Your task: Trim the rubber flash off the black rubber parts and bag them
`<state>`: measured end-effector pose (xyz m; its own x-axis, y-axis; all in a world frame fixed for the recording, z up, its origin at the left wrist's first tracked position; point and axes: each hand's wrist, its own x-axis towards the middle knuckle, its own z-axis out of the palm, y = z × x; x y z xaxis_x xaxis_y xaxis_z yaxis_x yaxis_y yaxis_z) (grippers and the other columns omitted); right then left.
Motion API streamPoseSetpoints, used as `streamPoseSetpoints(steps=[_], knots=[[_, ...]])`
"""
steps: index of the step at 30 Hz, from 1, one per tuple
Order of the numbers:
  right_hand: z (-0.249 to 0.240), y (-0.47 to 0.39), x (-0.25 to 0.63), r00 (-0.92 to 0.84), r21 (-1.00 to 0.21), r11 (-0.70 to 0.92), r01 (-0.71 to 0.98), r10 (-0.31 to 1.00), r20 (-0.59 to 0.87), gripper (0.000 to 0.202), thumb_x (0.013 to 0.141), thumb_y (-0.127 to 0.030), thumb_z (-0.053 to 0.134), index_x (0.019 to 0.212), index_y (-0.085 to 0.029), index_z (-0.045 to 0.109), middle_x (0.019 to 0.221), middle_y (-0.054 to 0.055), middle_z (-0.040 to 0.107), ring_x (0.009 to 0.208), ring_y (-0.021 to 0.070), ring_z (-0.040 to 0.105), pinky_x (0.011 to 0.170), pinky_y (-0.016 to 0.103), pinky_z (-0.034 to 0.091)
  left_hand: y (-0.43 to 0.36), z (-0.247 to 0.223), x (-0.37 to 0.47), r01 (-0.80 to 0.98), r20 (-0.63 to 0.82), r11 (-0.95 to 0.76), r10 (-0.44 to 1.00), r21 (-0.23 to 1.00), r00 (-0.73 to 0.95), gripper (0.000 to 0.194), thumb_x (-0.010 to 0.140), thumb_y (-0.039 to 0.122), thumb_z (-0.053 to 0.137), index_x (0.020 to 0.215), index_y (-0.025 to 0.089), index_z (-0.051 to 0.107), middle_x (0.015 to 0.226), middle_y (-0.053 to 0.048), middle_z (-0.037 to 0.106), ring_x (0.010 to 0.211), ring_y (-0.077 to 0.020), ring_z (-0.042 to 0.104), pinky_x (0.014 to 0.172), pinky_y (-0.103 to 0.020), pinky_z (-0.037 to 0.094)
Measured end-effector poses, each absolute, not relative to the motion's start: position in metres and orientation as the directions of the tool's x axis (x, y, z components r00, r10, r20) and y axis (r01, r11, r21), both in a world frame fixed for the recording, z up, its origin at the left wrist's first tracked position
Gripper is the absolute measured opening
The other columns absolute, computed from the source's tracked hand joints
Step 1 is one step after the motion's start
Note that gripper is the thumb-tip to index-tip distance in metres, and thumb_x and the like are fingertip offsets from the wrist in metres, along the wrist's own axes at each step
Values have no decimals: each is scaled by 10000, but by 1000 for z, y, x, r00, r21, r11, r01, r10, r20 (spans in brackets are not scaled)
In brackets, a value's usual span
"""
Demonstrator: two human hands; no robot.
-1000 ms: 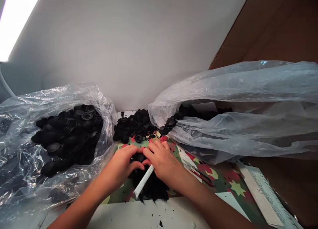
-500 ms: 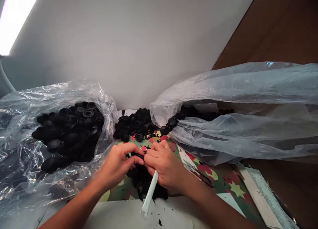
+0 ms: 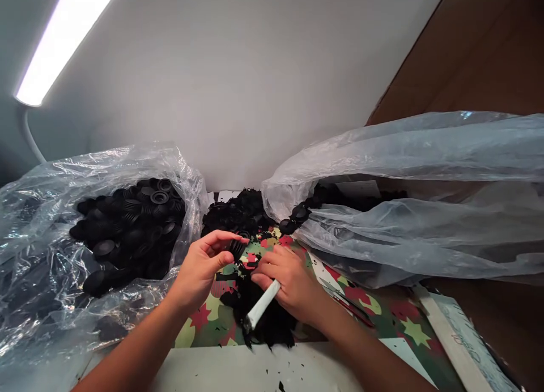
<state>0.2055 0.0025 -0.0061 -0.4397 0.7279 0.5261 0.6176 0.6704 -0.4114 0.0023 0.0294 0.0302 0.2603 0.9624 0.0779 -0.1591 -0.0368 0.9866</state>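
Observation:
Between the thumb and fingers of my left hand [image 3: 204, 267] is a black ribbed rubber part [image 3: 237, 248], held up over the patterned mat [image 3: 204, 318]. To its right, my right hand [image 3: 289, 276] is closed around a white-wrapped handle [image 3: 263, 306], which points down towards me; its far end is hidden by the fingers. A gap separates the two hands. Below them lies a heap of black scraps [image 3: 272, 327]. Behind my left hand, black pieces are piled [image 3: 238, 211] on the mat.
On the left, a clear plastic bag [image 3: 38, 228] holds many black ribbed parts [image 3: 131, 228]. Another plastic bag [image 3: 403, 154] lies open at the right. Tweezers-like tools [image 3: 348, 307] rest beside my right forearm. A lamp [image 3: 63, 46] shines at upper left.
My hands have moved apart. My left hand has lifted the black part up and away, while the white handle in my right hand has tilted flatter. The whole view has shifted slightly.

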Motion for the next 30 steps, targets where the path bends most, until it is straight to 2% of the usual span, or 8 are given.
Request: streamPoseSetpoints(steps=[3,7,14,19,21,24,27,30], knots=[[-1,0,209,-372,-614,598,514,801,469,353,1047,-289,439,883,-198,737,967,66,694,839,182,622,754,309,465,27,28,5,-100,65,-37,954,994,292,296,692,325,862,944,183,797,959,-79,782,883,-220,672,772,-287,514],[4,-4,202,-184,-801,489,345,872,453,382,1018,-398,493,773,-193,701,813,41,639,730,169,600,664,289,467,23,28,12,-13,14,-10,955,1000,296,270,676,253,826,936,187,799,870,-55,769,815,-206,661,707,-286,517],[8,-5,200,-100,-937,311,159,949,298,305,925,-394,603,690,-204,642,687,-7,551,672,157,507,651,293,417,21,24,18,-112,3,37,942,993,335,309,684,311,863,966,204,794,964,-65,769,898,-209,657,741,-271,499],[11,-5,200,-118,-951,298,78,950,288,288,904,-365,618,662,-208,619,672,-7,571,678,164,517,677,309,424,21,24,17,-147,-21,81,928,986,372,403,698,438,860,1007,195,774,1050,-104,765,967,-247,664,795,-312,512],[10,-4,199,-88,-946,303,114,952,294,286,904,-350,609,658,-205,615,655,-12,548,657,158,504,643,296,414,20,25,17,-37,16,-3,937,999,348,388,732,441,826,1040,213,765,1111,-106,746,1028,-268,649,826,-342,513],[6,-4,197,32,-907,332,260,935,352,305,918,-312,581,632,-206,592,627,-21,496,613,145,473,568,273,377,18,28,18,242,213,-254,960,936,181,391,731,378,822,1098,269,741,1184,-74,694,1114,-271,599,882,-365,499],[-2,-6,194,87,-803,411,431,867,490,280,933,-265,583,661,-206,615,657,-11,536,617,144,509,566,269,382,16,29,19,324,237,-272,961,906,143,370,797,377,752,1139,244,699,917,-29,685,855,-208,636,762,-328,516],[-9,-10,188,-51,-608,535,587,773,632,264,972,-244,567,734,-201,672,689,11,597,635,152,548,606,287,395,14,29,20,234,136,-190,964,954,228,347,835,395,694,1124,204,681,815,-9,686,738,-179,643,690,-301,523]])
